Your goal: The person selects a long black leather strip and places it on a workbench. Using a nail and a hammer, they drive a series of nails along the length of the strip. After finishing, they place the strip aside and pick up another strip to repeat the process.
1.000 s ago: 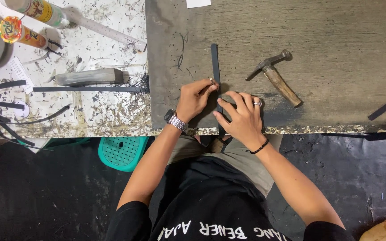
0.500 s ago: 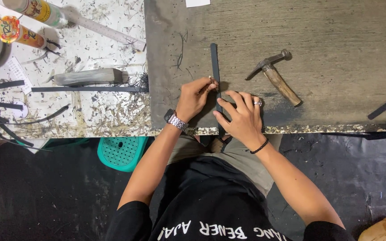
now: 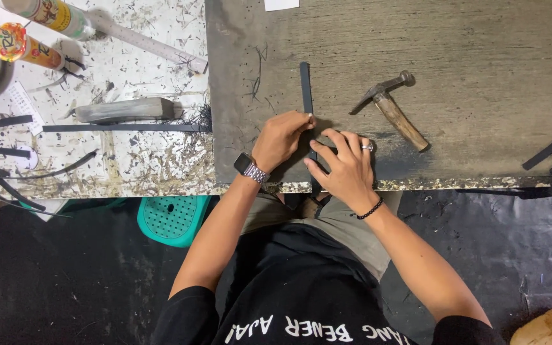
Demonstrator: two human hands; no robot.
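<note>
I see a dark strip [image 3: 305, 89] lying lengthwise on the grey board [image 3: 480, 51], running from the middle of the board back to its near edge, where it sticks out slightly past the lip. It is narrow, flat and matte black, straight along the part that shows; its middle stretch is hidden under the hands.

My left hand [image 3: 282, 137] rests on the strip from the left, fingers curled and closed down, with the fingertips pinching or pressing the strip's edge. A metal watch [image 3: 251, 168] sits on that wrist. My right hand [image 3: 346, 167] lies just beside it, touching the strip from the right, fingers bent and loosely spread, pressing down rather than wrapped around anything. I cannot tell whether it holds a small tool underneath. It wears a ring [image 3: 367, 147] and a beaded bracelet [image 3: 370, 209].

A hammer [image 3: 392, 110] with a wooden handle lies near the right hand, apart from it. To the left, on the speckled table [image 3: 148, 160], lie a grey block [image 3: 124, 110], a long black strip [image 3: 122, 128], two tubes [image 3: 30, 50] and loose black offcuts [image 3: 1, 172]. A green stool [image 3: 172, 218] stands below the table edge.
</note>
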